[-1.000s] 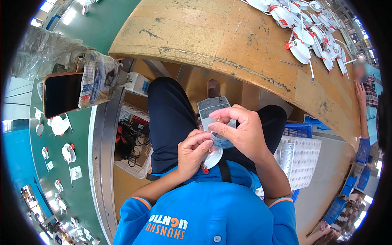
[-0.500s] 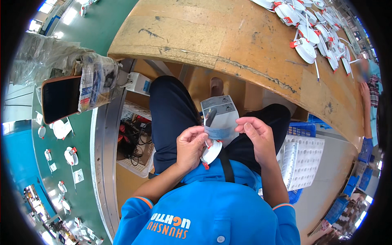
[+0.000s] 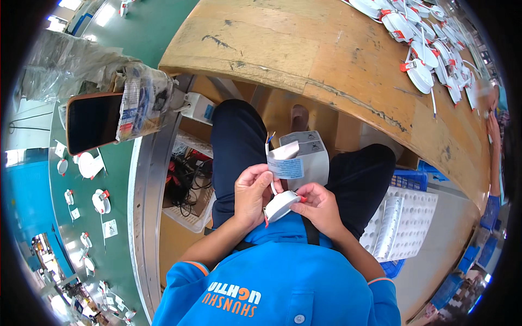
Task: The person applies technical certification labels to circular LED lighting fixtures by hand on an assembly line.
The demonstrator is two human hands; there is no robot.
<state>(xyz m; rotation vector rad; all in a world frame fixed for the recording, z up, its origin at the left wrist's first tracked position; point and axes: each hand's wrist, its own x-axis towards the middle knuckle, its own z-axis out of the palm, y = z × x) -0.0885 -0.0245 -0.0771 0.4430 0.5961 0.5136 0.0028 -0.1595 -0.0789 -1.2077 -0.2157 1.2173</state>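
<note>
A round white downlight point(image 3: 281, 206) with red spring clips sits in front of my lap, tilted. My left hand point(image 3: 251, 194) pinches its white cable point(image 3: 272, 186), whose bare coloured wire ends stick up past the fingers. Wrapped at the cable above those fingertips is a printed paper label point(image 3: 291, 167), blue-striped at its lower part and grey-white behind, reaching out over the gap between my knees. With thumb and forefinger, my right hand point(image 3: 321, 209) grips the downlight's rim by the right red clip. Parts of the cable are hidden by the label and fingers.
Many white downlights point(image 3: 420, 76) lie heaped at the right of the wooden table point(image 3: 261, 49). Left are a phone point(image 3: 93, 122) on a wrapped support and a green conveyor point(image 3: 122, 250) bearing downlights. A white perforated tray point(image 3: 416, 217) and a crate of cables point(image 3: 187, 185) flank my legs.
My right hand has left the label's right edge and come down onto the downlight's clip. The downlight has turned, and the label has swung, showing the wire ends. The whole view has shifted slightly.
</note>
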